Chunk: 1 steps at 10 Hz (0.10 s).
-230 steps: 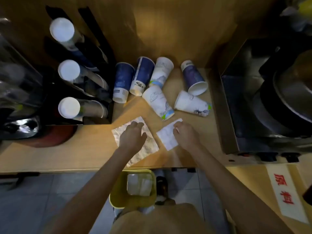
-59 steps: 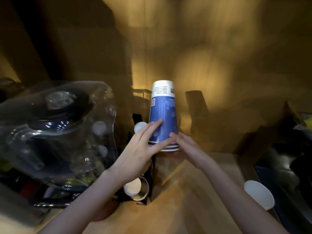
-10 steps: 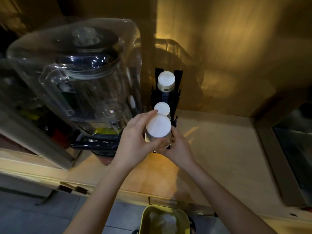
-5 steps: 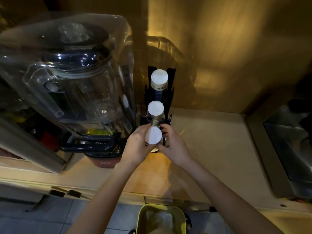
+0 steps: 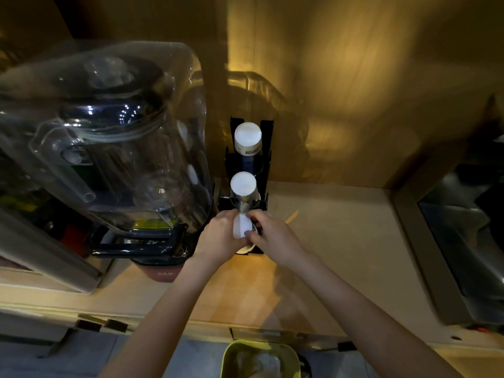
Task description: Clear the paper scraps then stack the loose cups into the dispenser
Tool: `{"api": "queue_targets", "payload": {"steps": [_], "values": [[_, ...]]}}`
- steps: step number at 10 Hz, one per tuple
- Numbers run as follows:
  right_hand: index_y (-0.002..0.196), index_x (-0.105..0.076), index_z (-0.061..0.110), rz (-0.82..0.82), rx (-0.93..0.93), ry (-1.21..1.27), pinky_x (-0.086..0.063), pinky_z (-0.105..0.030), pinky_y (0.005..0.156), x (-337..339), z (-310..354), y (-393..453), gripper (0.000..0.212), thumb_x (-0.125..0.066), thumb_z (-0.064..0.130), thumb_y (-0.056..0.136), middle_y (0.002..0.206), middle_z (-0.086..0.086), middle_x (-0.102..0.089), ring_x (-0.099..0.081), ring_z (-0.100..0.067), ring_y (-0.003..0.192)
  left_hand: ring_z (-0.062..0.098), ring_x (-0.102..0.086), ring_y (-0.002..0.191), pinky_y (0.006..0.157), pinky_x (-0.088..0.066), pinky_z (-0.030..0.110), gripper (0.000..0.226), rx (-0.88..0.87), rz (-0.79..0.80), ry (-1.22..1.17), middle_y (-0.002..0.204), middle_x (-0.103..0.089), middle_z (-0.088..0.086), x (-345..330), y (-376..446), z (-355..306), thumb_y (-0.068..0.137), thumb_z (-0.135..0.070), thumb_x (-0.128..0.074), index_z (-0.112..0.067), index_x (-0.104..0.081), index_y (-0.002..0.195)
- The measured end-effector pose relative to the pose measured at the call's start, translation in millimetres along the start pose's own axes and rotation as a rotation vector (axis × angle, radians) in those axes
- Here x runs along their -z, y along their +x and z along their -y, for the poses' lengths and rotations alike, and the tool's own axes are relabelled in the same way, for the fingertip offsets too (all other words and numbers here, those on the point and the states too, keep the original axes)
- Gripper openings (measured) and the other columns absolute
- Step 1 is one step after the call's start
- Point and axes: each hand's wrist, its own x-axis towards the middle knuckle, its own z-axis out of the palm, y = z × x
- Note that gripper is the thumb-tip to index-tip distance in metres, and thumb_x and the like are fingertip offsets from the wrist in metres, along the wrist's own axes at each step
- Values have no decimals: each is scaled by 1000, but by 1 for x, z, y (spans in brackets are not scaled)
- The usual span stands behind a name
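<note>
A black cup dispenser (image 5: 266, 156) stands against the back wall with three slots in a row. The far slot holds a blue-and-white cup stack (image 5: 247, 140) and the middle slot a white-bottomed stack (image 5: 242, 185). In the nearest slot sits an upside-down white cup (image 5: 240, 227). My left hand (image 5: 221, 238) grips it from the left and my right hand (image 5: 274, 237) from the right, both pressed around it low in the slot. The cup's sides are hidden by my fingers. White paper scraps (image 5: 259, 364) lie in the yellow bin (image 5: 227, 356) below the counter edge.
A large clear blender enclosure (image 5: 109, 137) with a dark base fills the left side, close to the dispenser. A steel appliance (image 5: 461, 241) sits at the right. The wooden counter (image 5: 341, 236) stretches between them. Grey floor tiles show below.
Over the last second both hands have pushed the white cup down and away into the nearest slot. Much earlier the scraps and several loose cups lay on the counter; none lie there now.
</note>
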Motion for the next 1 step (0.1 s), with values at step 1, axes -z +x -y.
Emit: {"api": "queue_targets", "payload": {"steps": [1], "values": [[112,-58,11,-118,-37,343,-47,-24,79,31,5,1,25,-58,18,88,102,-5,-63,-59,-14,92,27,-60,106,87,-52,42,44,10,-15,23,117,-62,11,9,14,-13,81,-35,-61,-11,-58,117]]}}
